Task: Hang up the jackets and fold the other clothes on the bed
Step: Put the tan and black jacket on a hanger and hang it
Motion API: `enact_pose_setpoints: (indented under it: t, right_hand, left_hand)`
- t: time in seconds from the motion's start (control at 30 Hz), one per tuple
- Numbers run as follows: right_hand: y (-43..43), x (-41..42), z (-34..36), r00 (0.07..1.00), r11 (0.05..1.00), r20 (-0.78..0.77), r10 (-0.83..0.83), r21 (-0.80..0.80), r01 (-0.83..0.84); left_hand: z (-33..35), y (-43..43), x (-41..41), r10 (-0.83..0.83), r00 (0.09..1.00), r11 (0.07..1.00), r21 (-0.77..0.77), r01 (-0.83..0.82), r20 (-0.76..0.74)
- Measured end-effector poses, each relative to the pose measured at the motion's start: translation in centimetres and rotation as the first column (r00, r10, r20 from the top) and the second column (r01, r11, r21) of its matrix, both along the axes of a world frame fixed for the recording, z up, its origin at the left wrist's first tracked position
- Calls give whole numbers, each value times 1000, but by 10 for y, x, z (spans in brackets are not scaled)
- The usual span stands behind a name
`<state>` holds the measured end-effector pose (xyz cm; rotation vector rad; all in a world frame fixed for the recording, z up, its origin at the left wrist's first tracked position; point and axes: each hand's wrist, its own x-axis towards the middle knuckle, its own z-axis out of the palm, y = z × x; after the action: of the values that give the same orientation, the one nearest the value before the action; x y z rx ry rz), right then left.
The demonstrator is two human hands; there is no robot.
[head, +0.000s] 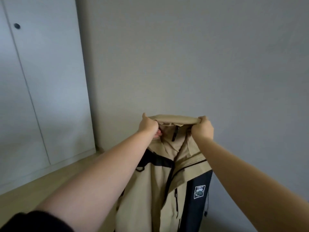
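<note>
**Jacket Up, Not Yet Hung**

Head view. Shows the jacket (160,185) held up in front of the wall (200,64), hanging from its top edge. Grips that edge with left hand (149,126) and right hand (203,128), fingers curled tight round the fabric at either end. Looks early to midway: no hanger, hook or bed in sight, so hanging and folding seemingly left. Shows the wardrobe (41,81) shut at left, contents hidden.

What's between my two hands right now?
Head view: the rolled top edge of the tan jacket stretches between left hand and right hand, each gripping one end.
</note>
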<state>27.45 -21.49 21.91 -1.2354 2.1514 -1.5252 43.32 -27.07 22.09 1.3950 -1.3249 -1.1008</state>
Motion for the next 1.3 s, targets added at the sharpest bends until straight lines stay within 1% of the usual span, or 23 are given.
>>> enact_pose_setpoints:
  t: [0.03,0.07,0.1,0.13,0.17,0.23,0.27,0.33,0.37,0.5,0.57,0.6,0.63,0.67,0.7,0.73,0.8,0.9,0.97,1.03,1.1,1.17,1.3]
  right_hand:
    - [-5,-5,-2,999,1000,-38,-12,-7,12]
    - [-9,-10,-3,996,1000,-82,-22,-6,22]
    - [-12,-14,-3,993,1000,-118,-30,4,30]
    - [-17,-18,-3,990,999,-138,-36,22,39]
    - [-21,-21,-4,989,998,-145,-39,35,45]
    - [-31,-24,-5,991,998,-133,-32,52,39]
    - [-35,-23,-5,991,997,-131,-27,67,36]
    - [-41,-21,-9,990,996,-136,-21,87,33]
    - [-42,-20,-10,990,995,-135,-25,93,38]
    - [-37,-20,-20,992,991,-106,-69,106,81]
    - [-23,-21,-21,992,991,-89,-86,92,94]
    - [-11,-23,-21,992,991,-76,-97,89,104]
    - [4,-25,-20,993,990,-60,-106,88,111]
    - [19,-28,-17,993,990,-44,-111,81,114]
    - [36,-32,-11,993,992,-34,-110,62,112]
    - [54,-35,-4,994,994,-32,-105,32,106]
    - [92,-43,17,994,995,-58,-91,-40,89]
    - [146,-53,64,990,986,-112,-81,-155,63]
    - [183,-58,98,985,966,-131,-110,-247,75]
    - [220,-65,129,977,940,-164,-139,-333,78]
    - [255,-75,154,965,912,-197,-173,-402,82]
    - [287,-87,178,950,883,-232,-209,-463,81]
    - [345,-113,212,901,807,-285,-328,-580,111]
  left_hand:
    - [-3,-9,-1,6,997,999,-46,-3,77]
    - [-4,-18,-1,22,972,992,-123,8,234]
    - [-5,-26,0,58,904,979,-201,32,423]
    - [-7,-32,2,107,806,963,-262,61,582]
    - [-8,-37,3,148,718,952,-295,84,680]
    - [-9,-46,3,168,613,951,-291,106,772]
    - [-9,-48,2,170,589,954,-281,101,790]
    - [-14,-53,1,166,586,964,-255,73,793]
    - [-17,-53,1,163,599,969,-243,54,784]
    - [-30,-39,-4,160,722,977,-215,-16,673]
    - [-29,-18,-9,114,825,986,-161,-29,554]
    - [-26,-4,-13,64,910,996,-88,-30,411]
    - [-22,12,-16,19,978,1000,11,-21,205]
    - [-16,29,-21,7,1000,994,110,-6,-4]
    - [-8,47,-26,9,987,985,174,19,-159]
    - [2,65,-32,14,969,982,185,33,-246]
    - [24,100,-44,6,922,989,136,50,-386]
    - [66,152,-62,-45,816,997,29,76,-577]
    - [97,189,-73,-81,752,997,-48,66,-654]
    - [127,224,-85,-124,724,991,-127,50,-678]
    - [152,257,-97,-157,743,977,-214,20,-651]
    - [172,287,-108,-180,784,953,-302,-10,-594]
    - [205,340,-134,-249,815,899,-438,-6,-522]
